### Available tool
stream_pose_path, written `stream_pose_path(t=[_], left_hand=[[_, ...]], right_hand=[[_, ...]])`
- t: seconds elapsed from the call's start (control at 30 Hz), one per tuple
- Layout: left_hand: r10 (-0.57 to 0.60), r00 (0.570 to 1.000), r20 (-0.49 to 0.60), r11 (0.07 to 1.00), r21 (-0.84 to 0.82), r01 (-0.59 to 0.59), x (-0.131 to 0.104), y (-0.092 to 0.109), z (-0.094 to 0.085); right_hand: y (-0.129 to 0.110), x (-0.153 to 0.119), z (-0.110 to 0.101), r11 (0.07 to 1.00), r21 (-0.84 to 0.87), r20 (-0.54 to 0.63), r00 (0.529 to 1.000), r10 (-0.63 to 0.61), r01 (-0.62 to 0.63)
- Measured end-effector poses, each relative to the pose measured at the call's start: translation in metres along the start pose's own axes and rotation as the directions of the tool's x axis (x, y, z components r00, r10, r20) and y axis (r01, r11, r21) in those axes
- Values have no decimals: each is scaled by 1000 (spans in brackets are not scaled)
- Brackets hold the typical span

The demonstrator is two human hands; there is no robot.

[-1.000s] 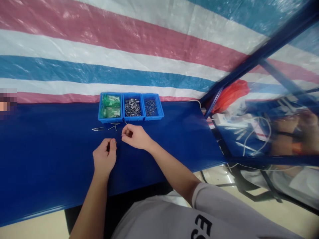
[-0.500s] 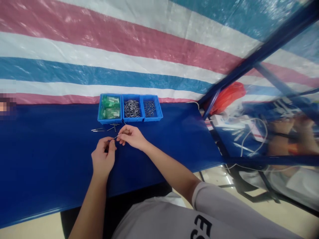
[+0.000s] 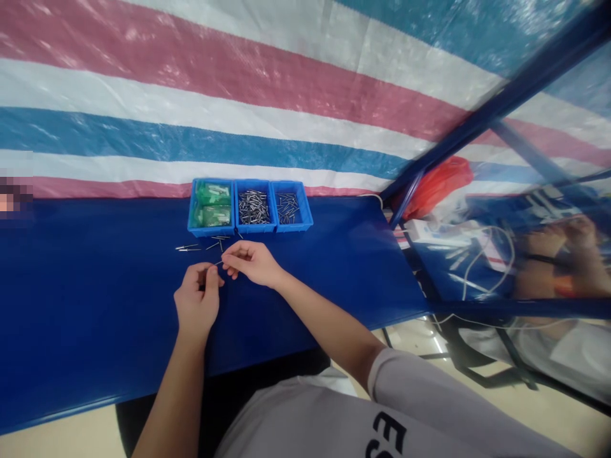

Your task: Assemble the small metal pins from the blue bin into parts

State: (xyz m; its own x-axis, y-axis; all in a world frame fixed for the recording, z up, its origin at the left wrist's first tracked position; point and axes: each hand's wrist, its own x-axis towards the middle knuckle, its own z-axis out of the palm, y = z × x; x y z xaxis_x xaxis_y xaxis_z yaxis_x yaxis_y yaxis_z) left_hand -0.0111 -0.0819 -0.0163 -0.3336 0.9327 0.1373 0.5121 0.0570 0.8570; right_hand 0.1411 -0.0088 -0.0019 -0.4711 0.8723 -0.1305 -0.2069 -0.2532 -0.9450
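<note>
Between my two hands runs a thin metal pin (image 3: 218, 263), largely covered by fingertips. My left hand (image 3: 197, 299) pinches its near end between thumb and forefinger. From the right, my right hand (image 3: 252, 262) grips the other end, also in a pinch, so the hands almost meet. Just beyond them on the blue table, several loose pins (image 3: 219, 242) lie crossed, with a few more loose pins (image 3: 188, 249) to the left. The pin's exact shape is too small to make out.
Three blue bins stand side by side: the left bin (image 3: 211, 231) holds green plastic packets, the middle bin (image 3: 256, 228) many metal pins, the right bin (image 3: 294, 226) fewer. A blue metal frame (image 3: 443, 143) rises at right. Beyond it, another person's arms (image 3: 539, 273) appear blurred.
My hands stay almost in place, both still pinching the pin. The fingertips have shifted slightly, and less of the pin shows between them.
</note>
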Motion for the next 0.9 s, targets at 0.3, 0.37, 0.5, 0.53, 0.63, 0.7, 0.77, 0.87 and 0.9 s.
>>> stream_pose_path(t=[0.3, 0.37, 0.5, 0.53, 0.63, 0.7, 0.77, 0.87, 0.9], left_hand=[[7, 1000, -23, 1000, -12, -7, 0, -2, 0], [13, 1000, -19, 1000, -16, -13, 0, -1, -1], [-16, 999, -30, 998, -56, 15, 0, -2, 0], [-24, 999, -27, 998, -67, 22, 0, -2, 0], [-27, 999, -26, 996, -86, 24, -1, -2, 2], [-17, 999, -38, 997, -80, 14, -1, -2, 2], [-8, 999, -44, 999, -47, 6, -1, -2, 1], [4, 1000, -28, 1000, 21, -3, 0, -4, -1], [7, 1000, -20, 999, 36, -7, 0, -5, -2]], right_hand=[[1, 0, 0, 1000, 14, 23, 1000, 12, -12], [1, -1, 1, 1000, 20, 35, 999, 13, -14], [0, -1, 1, 1000, 22, 24, 1000, 2, -3], [-1, -1, 0, 1000, 24, 15, 1000, 4, -5], [-1, 1, 0, 999, 35, -6, 1000, 15, -14], [-1, 1, -1, 999, 33, -8, 1000, 19, -19], [-2, 0, 0, 999, 26, -4, 1000, 20, -20], [-4, -1, 1, 1000, 21, 3, 1000, 13, -13], [-5, -2, 1, 1000, 21, 4, 1000, 14, -14]])
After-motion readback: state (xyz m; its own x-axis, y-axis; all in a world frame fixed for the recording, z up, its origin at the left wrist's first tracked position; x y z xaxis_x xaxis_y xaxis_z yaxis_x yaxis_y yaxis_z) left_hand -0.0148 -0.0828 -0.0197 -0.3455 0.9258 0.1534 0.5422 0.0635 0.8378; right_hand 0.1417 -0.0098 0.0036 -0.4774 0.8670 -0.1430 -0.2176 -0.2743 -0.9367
